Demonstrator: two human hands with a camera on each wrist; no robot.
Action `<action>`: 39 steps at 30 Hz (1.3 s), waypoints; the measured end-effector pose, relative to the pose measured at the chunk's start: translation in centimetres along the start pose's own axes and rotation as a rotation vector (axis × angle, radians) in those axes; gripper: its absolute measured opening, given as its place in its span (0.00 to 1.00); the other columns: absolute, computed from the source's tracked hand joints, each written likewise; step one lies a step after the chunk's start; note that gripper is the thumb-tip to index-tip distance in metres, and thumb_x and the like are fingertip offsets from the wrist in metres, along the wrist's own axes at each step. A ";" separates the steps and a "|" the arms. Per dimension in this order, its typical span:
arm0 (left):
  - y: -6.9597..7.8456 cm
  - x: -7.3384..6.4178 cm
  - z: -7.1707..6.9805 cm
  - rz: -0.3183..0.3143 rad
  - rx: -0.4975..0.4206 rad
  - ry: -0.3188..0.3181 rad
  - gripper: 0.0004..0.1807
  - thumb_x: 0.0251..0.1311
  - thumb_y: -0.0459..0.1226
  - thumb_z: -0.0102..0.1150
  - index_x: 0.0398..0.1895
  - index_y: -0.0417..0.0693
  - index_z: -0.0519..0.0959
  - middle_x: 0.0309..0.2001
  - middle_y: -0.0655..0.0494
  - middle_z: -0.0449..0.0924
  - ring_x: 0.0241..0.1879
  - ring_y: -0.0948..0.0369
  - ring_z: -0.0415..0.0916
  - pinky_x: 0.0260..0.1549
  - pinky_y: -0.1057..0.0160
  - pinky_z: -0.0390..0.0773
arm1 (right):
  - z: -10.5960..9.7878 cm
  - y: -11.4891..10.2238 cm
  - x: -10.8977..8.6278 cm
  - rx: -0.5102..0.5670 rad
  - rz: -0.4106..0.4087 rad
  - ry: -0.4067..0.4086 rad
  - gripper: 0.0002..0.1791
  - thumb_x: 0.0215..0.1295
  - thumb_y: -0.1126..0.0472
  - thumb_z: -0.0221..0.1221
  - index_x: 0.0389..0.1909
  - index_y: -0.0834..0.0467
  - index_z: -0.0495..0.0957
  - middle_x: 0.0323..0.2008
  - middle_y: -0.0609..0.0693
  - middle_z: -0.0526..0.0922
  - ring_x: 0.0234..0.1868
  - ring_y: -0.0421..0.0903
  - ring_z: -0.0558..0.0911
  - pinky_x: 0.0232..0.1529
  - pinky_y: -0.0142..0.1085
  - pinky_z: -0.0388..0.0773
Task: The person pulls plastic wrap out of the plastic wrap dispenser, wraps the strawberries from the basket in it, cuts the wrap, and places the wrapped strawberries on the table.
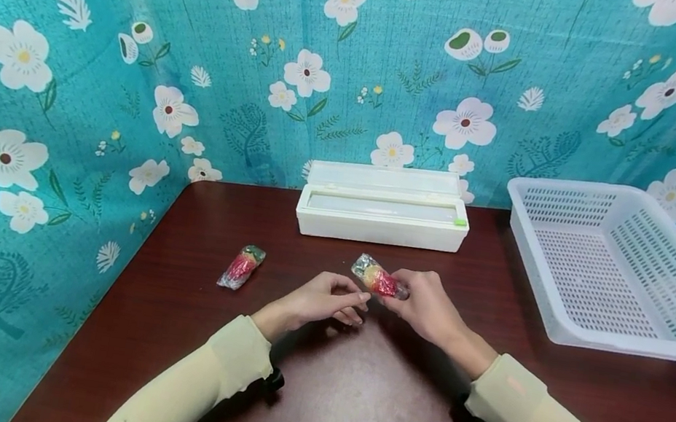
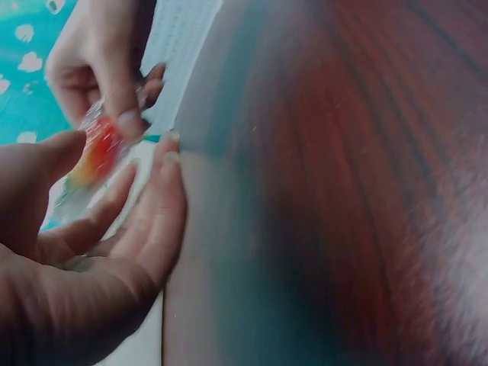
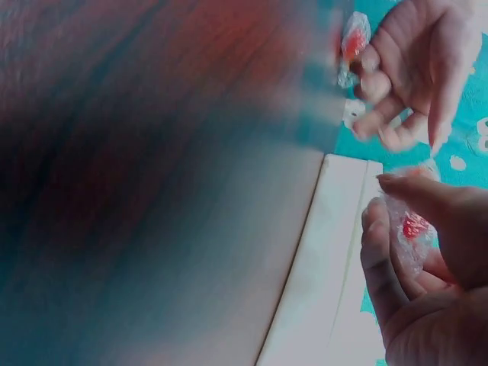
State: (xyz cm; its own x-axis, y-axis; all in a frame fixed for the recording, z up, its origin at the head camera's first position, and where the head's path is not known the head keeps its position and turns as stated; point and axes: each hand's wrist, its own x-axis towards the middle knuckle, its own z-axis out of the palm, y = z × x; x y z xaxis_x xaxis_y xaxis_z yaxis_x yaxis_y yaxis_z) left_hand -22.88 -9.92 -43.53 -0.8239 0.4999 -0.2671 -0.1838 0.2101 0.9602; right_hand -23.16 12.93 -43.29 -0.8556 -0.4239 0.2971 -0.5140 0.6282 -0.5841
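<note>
My right hand (image 1: 425, 310) holds a small bundle (image 1: 383, 279) of something red, yellow and green in clear plastic wrap, pinched by one end between thumb and fingers. In the left wrist view the bundle (image 2: 97, 156) hangs between both hands. My left hand (image 1: 324, 301) is beside it with loosely bent fingers and nothing gripped; whether its thumb touches the wrap cannot be told. In the right wrist view my left hand (image 3: 415, 69) is slightly blurred above the held bundle (image 3: 413, 225). A second wrapped red bundle (image 1: 241, 267) lies on the table to the left.
Behind the hands stands a long white box (image 1: 381, 231), its clear lid raised, with a green slider at the right end. A white slotted basket (image 1: 642, 344) is at the right on the dark red table (image 1: 345, 419). A flowered teal cloth (image 1: 388, 64) hangs behind.
</note>
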 end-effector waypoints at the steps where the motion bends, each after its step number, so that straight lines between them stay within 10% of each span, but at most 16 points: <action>1: 0.0 0.1 0.2 0.022 0.009 0.016 0.20 0.73 0.41 0.59 0.54 0.29 0.77 0.50 0.34 0.84 0.44 0.47 0.88 0.47 0.47 0.84 | 0.1 0.0 0.0 0.014 0.004 0.002 0.14 0.57 0.63 0.75 0.40 0.65 0.85 0.30 0.50 0.87 0.25 0.36 0.78 0.25 0.30 0.77; 14: 0.1 0.4 0.3 0.216 -0.076 0.155 0.11 0.72 0.31 0.59 0.49 0.34 0.70 0.47 0.43 0.82 0.44 0.58 0.85 0.47 0.53 0.84 | -0.4 -0.1 -0.3 0.352 0.045 -0.137 0.11 0.69 0.62 0.66 0.48 0.62 0.84 0.34 0.49 0.89 0.33 0.45 0.87 0.36 0.37 0.84; 26: 0.6 0.2 1.2 0.221 0.050 0.205 0.21 0.65 0.37 0.68 0.53 0.40 0.70 0.45 0.47 0.85 0.41 0.60 0.85 0.43 0.61 0.83 | 0.6 -0.8 -0.5 0.162 0.136 0.013 0.07 0.58 0.56 0.74 0.26 0.49 0.84 0.21 0.37 0.84 0.25 0.37 0.82 0.28 0.33 0.76; 39: 0.9 -0.3 1.3 0.226 0.251 0.443 0.25 0.57 0.44 0.76 0.52 0.41 0.77 0.44 0.50 0.84 0.36 0.62 0.82 0.35 0.67 0.81 | 1.7 -1.1 -1.2 -0.021 0.005 0.002 0.28 0.54 0.30 0.70 0.47 0.43 0.80 0.20 0.31 0.76 0.22 0.32 0.74 0.26 0.35 0.71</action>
State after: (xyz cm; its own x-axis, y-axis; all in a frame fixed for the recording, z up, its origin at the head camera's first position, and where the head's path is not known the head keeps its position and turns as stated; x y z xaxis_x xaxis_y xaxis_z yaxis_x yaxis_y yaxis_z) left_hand -22.10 -8.77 -42.68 -0.9845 0.1662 0.0552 0.1126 0.3592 0.9265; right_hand -21.44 11.64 -44.27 -0.8582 -0.4197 0.2955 -0.5109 0.6436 -0.5698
